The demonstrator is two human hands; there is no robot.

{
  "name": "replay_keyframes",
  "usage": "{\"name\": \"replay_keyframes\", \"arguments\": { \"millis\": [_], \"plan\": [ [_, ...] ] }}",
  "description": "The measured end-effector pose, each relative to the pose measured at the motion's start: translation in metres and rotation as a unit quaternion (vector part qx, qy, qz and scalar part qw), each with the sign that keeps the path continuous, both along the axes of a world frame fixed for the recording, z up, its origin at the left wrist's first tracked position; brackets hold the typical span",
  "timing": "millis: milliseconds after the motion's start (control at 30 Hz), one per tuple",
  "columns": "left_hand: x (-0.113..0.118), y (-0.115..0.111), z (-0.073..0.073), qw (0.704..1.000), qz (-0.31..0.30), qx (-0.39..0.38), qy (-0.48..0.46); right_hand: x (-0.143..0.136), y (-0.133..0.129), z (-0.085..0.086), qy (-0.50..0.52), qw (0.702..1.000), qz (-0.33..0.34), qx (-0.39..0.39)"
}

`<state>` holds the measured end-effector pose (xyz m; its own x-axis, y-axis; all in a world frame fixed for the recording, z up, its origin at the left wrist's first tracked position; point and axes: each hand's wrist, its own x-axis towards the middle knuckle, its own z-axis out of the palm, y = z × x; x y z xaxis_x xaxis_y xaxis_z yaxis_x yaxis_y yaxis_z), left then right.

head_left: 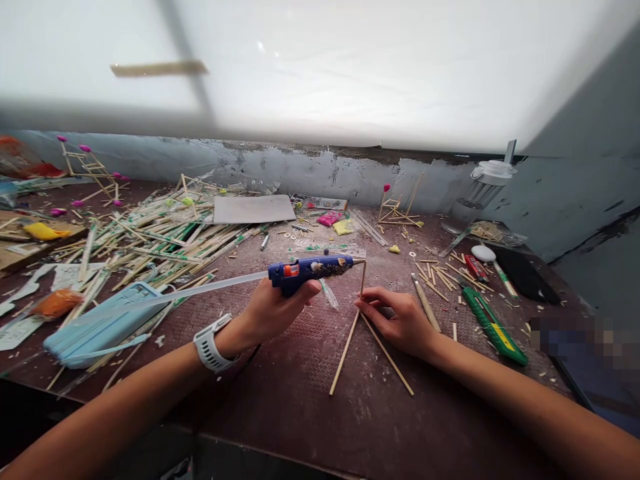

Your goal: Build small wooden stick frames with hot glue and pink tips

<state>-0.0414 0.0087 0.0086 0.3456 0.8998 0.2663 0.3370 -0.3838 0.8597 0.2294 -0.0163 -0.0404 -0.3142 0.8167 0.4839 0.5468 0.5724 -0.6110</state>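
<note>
We look down on a dark reddish-brown table (280,413) with a blue glue gun (313,268) at its middle, its nozzle pointing right. Our left hand (280,310), a pale watch (214,343) on its wrist, is wrapped around the gun's handle; a long translucent glue stick (220,285) runs out of the gun's back to the left. Just right of and below the gun, our right hand (400,319) pinches a small frame of thin wooden sticks (345,353) between thumb and fingertips. One stick stands up to the nozzle, though we cannot tell whether they touch; two others spread downward, toward us. Left of the gun lie a light blue case (107,323) and, farther back, a big heap of loose sticks (145,230). Beyond the gun we find a flat grey board (255,209) and a pink packet (329,218). Well to its right lies a green cutter (493,325), with a clear cup (487,183) farther back.
</note>
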Motion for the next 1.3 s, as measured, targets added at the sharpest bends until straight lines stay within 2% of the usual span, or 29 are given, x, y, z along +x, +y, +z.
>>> {"name": "replay_keyframes", "arguments": {
  "millis": [767,1100,1300],
  "plan": [
    [-0.0002,0.0008,-0.0004,0.999,-0.013,0.042,0.004,0.0002,-0.0001,0.0,-0.001,1.0,-0.002,0.01],
    [-0.0018,0.0022,-0.0049,0.999,0.002,0.041,0.014,0.0007,-0.0004,0.0015,-0.004,1.0,-0.001,-0.007],
    [-0.001,0.0009,-0.0009,0.999,0.001,0.042,0.018,0.0009,-0.0007,0.0016,-0.002,1.0,0.005,-0.008]
  ]
}}
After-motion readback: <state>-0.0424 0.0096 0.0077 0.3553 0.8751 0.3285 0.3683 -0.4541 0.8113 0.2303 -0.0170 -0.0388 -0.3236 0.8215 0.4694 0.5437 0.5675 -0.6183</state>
